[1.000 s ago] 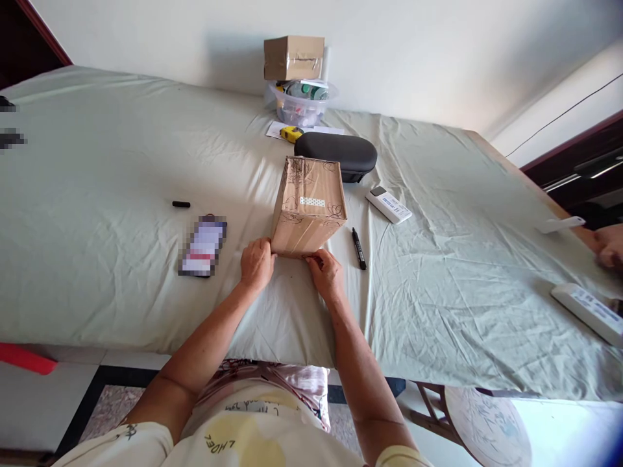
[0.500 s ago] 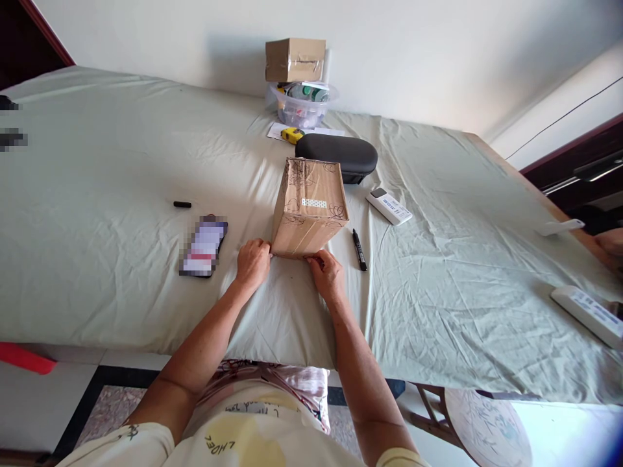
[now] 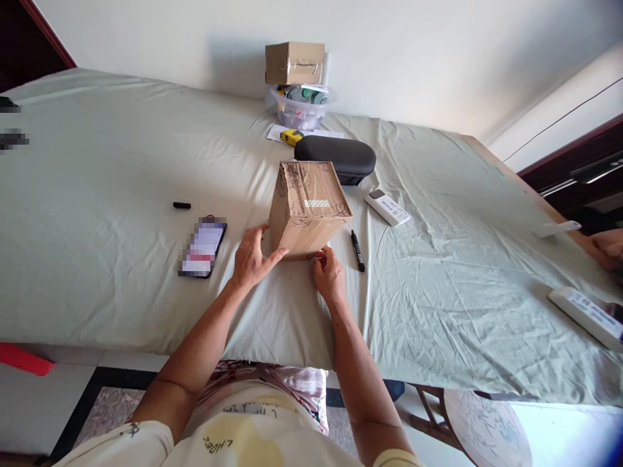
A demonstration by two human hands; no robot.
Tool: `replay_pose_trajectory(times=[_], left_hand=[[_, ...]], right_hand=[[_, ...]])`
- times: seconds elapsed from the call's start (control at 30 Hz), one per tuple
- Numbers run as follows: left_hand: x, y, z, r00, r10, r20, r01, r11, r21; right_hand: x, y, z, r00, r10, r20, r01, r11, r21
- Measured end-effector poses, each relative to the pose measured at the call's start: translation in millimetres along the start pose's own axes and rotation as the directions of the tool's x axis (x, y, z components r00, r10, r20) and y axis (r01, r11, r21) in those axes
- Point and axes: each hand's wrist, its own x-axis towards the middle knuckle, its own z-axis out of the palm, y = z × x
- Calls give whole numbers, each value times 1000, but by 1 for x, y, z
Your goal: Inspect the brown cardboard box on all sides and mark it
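Observation:
A brown cardboard box (image 3: 307,207) with drawn swirls and a white label stands on the pale green sheet (image 3: 121,162) in front of me. My left hand (image 3: 250,258) rests open against its lower left side, fingers spread and thumb touching the near face. My right hand (image 3: 329,272) is closed in a pinch at the box's lower right corner; what it pinches is too small to make out.
A black marker (image 3: 357,250) lies right of the box, its cap (image 3: 182,205) and a phone (image 3: 203,247) to the left. Behind are a black case (image 3: 335,156), a white remote (image 3: 387,207), a tub (image 3: 299,107) with a small box (image 3: 294,62). Another person's hand (image 3: 608,246) shows at far right.
My left hand has opened from a curled grip and spread along the box's left side. The box has turned slightly. My right hand has stayed at the lower right corner.

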Motion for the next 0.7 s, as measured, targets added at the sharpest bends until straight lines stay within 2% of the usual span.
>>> replay_pose_trajectory(times=[0.07,0.13,0.37,0.53,0.7], left_hand=[[2,6,-3,994,49,-100,-63,987,-146],[5,16,-9,987,70,-142,-101,970,-221],[27,51,-35,975,180,-127,-203,959,-197],[49,47,-24,962,255,-94,-270,940,-208],[55,40,-13,951,300,-77,-309,928,-207]], right_hand=[[0,1,2,1000,-23,5,23,999,-30],[0,2,3,999,-46,12,47,997,-66],[-1,-4,4,997,-68,26,69,997,-44],[-1,-8,1,997,-52,55,53,998,-29],[-2,-6,3,997,-53,55,55,998,-39]])
